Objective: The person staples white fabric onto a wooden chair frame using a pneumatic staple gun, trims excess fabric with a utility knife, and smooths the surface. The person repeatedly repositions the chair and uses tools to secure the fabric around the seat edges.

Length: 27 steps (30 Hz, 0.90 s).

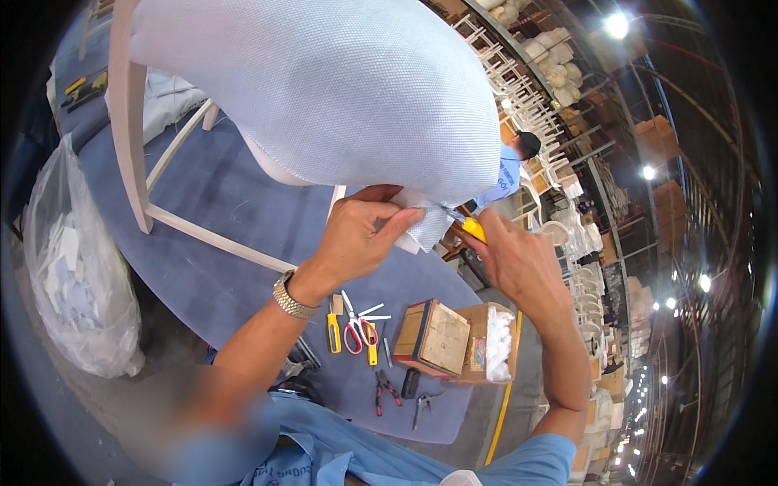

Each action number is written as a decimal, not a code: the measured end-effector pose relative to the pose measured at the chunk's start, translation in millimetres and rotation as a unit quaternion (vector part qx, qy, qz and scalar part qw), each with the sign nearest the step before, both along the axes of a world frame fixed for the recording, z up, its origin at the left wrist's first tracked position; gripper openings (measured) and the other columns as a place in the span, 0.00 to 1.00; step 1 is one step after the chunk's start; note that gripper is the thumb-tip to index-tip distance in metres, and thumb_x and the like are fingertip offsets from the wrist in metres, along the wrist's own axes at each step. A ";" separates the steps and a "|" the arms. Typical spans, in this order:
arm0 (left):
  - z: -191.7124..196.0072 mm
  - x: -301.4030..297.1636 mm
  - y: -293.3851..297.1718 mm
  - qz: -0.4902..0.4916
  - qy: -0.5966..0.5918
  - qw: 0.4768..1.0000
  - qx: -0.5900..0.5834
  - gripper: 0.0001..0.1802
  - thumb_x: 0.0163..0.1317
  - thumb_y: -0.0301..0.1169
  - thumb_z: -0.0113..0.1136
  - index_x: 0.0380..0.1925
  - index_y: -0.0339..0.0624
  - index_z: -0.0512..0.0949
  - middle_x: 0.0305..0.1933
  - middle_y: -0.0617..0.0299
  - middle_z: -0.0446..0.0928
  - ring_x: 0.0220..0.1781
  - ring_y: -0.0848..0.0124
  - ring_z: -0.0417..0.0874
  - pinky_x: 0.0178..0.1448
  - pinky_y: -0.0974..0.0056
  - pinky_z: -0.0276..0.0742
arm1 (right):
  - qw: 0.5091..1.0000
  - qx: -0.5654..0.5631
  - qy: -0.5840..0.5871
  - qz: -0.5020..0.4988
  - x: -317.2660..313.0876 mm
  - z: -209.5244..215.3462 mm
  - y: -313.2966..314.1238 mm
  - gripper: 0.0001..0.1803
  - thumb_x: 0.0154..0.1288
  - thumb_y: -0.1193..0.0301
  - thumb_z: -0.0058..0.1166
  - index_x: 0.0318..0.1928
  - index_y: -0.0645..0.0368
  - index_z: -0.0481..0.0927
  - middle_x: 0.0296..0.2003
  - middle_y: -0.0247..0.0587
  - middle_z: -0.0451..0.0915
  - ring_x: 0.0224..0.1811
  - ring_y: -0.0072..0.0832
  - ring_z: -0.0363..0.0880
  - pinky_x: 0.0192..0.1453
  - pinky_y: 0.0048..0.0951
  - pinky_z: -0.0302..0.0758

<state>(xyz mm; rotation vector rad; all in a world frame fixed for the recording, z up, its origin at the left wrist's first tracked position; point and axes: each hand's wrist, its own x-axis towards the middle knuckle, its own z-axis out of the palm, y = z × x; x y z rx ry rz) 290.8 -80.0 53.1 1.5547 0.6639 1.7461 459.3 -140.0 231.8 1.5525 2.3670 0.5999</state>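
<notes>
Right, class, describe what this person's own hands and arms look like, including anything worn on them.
Both the left hand and right hand are ungloved. A silver-and-gold metal link band circles the left wrist; the right wrist shows none. A short light-blue sleeve covers the right upper arm.

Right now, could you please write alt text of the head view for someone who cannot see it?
A person's left hand pinches the edge of pale blue fabric covering a chair, while the right hand holds a yellow-handled tool at that edge. Nearby, scissors, pliers and a cardboard box rest on a blue table.
</notes>
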 end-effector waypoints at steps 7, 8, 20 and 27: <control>-1.7 -3.6 2.8 -0.002 0.010 1.000 -0.002 0.12 0.68 0.33 0.68 0.38 0.33 0.89 0.45 0.45 0.86 0.48 0.61 0.86 0.53 0.60 0.78 | 1.000 0.002 0.000 -0.002 -0.5 2.0 -0.4 0.16 0.76 0.56 0.54 0.46 0.56 0.71 0.37 0.42 0.84 0.35 0.46 0.87 0.33 0.46 0.81; -1.9 -5.0 3.5 -0.008 0.015 1.000 -0.003 0.12 0.68 0.34 0.67 0.39 0.34 0.89 0.47 0.45 0.86 0.49 0.61 0.86 0.54 0.60 0.78 | 1.000 0.012 -0.026 -0.012 6.2 1.5 -0.7 0.15 0.76 0.57 0.54 0.46 0.56 0.71 0.35 0.45 0.84 0.34 0.48 0.86 0.33 0.48 0.79; -52.1 -3.4 -15.3 -0.142 -0.078 0.986 -0.051 0.10 0.70 0.29 0.65 0.40 0.31 0.88 0.73 0.43 0.70 0.74 0.57 0.73 0.74 0.55 0.71 | 0.913 -0.045 0.334 -0.228 150.2 -219.9 -139.1 0.18 0.69 0.62 0.64 0.52 0.61 0.82 0.40 0.58 0.85 0.44 0.58 0.84 0.48 0.49 0.79; -90.0 -43.7 -68.8 -0.037 0.098 0.987 -0.125 0.12 0.69 0.32 0.66 0.36 0.30 0.87 0.62 0.49 0.81 0.48 0.61 0.88 0.52 0.63 0.81 | 0.768 -0.139 0.556 -0.286 142.8 -350.0 -138.5 0.15 0.72 0.61 0.60 0.45 0.62 0.83 0.25 0.34 0.81 0.25 0.19 0.79 0.30 0.27 0.75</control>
